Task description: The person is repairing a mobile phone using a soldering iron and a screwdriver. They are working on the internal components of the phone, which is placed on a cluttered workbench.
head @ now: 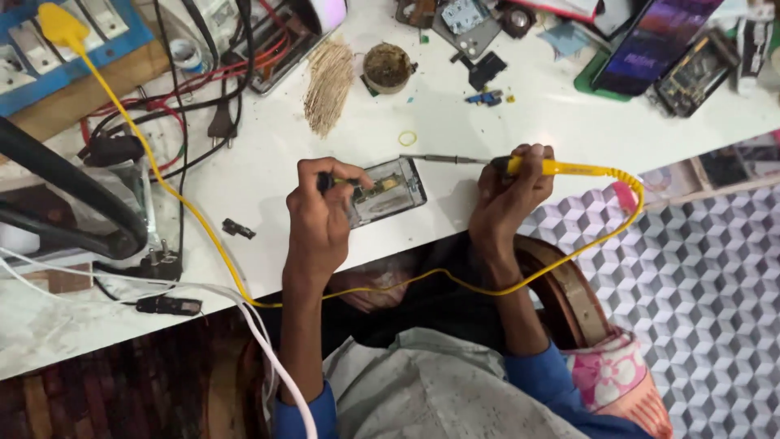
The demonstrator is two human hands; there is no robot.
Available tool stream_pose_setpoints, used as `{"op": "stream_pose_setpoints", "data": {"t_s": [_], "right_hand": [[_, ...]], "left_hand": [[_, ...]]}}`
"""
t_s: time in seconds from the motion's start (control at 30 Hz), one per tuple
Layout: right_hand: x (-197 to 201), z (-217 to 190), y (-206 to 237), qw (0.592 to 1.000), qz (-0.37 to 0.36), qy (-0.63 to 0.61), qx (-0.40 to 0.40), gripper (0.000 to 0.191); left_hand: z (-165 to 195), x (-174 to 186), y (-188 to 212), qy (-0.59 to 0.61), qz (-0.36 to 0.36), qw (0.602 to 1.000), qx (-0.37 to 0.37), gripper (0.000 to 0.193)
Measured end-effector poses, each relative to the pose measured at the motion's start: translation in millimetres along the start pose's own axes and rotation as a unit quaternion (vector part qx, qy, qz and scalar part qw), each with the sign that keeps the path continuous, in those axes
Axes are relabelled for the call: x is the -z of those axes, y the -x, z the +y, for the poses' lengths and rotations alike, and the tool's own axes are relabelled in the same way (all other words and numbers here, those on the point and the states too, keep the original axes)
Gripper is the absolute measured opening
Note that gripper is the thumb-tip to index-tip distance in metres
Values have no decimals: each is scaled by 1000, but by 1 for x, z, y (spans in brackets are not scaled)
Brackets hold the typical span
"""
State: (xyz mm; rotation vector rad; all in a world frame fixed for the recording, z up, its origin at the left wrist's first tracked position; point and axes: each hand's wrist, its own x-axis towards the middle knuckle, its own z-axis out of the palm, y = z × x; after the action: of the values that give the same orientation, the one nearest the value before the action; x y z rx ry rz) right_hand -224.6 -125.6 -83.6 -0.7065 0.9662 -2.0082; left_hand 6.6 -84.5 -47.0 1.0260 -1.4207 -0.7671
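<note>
**Opened phone on the bench, iron in hand**

Left hand (321, 215) curled round a small dark-and-yellow tool, pressing on the opened phone (388, 192) near the white table (455, 134) edge. Right hand (510, 191) fist-grips the yellow soldering iron (520, 165), tip just beside the phone's top

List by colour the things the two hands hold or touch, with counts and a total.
Yellow: 1, the soldering iron in the right hand.
Black: 1, the small tool in the left hand.
Grey: 1, the opened phone.
Total: 3
</note>
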Motion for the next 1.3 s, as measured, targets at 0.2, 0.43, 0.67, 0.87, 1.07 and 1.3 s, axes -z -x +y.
{"op": "stream_pose_setpoints", "data": {"t_s": [0.2, 0.43, 0.67, 0.87, 1.07, 1.3], "right_hand": [[0, -2, -2, 1000, 10, 13, 15, 28], [5, -1, 2, 1000, 2, 1, 9, 27], [3, 0, 6, 999, -9, 24, 33, 27], [12, 6, 13, 995, -51, 65, 55, 30], [16, 3, 9, 990, -102, 77, 67, 31], [5, -1, 12, 992, -98, 61, 57, 31]], "left_hand": [[4, -7, -6, -3, -21, 1000, -19, 4], [1, 0, 6, 70, -34, 997, -29, 10], [10, 22, 18, 0, -17, 1000, -7, 6], [1, 18, 25, -4, -2, 1000, -15, 17], [0, 22, 31, 43, 10, 999, -25, 34], [5, 15, 12, 40, -4, 998, -38, 32]]}}
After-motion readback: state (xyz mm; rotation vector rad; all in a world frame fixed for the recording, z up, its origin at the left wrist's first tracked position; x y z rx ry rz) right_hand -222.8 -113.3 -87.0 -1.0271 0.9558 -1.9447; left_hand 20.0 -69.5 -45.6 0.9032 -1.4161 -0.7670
